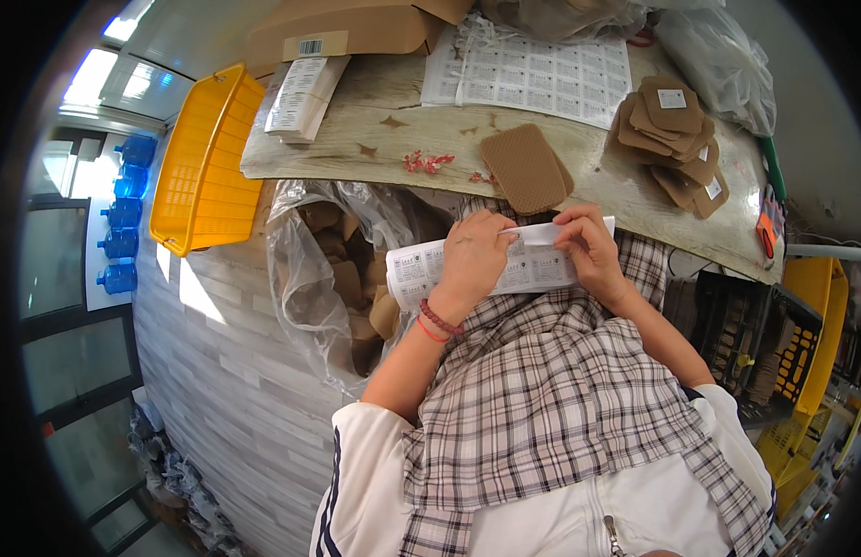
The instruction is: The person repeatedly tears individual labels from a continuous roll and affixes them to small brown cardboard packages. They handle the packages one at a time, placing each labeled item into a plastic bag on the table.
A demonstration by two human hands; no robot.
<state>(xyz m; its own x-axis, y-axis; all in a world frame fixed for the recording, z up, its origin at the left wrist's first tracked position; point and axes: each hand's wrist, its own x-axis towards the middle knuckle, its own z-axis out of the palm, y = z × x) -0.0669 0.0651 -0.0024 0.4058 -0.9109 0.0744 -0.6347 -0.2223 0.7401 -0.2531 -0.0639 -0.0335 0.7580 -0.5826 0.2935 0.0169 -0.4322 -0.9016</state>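
holding a curled label sheet [546, 270] over a plaid apron [551, 390], by the table [328, 158]
right of a clear bag [295, 269], pinching the sheet's upper edge with left hand [474, 252]; near brown cardboard pads [523, 167], pinching it with right hand [591, 252], left of a cardboard heap [667, 121]

This looks like a small handwork workshop: a wood-grain worktable [384, 102] bears printed label sheets [546, 79], piled brown pads [642, 139] with white stickers, and a cardboard box [356, 23]. Below, a clear plastic bag [296, 302] bulges with brown pieces [345, 278]; a yellow plastic basket [182, 181] stands alongside.
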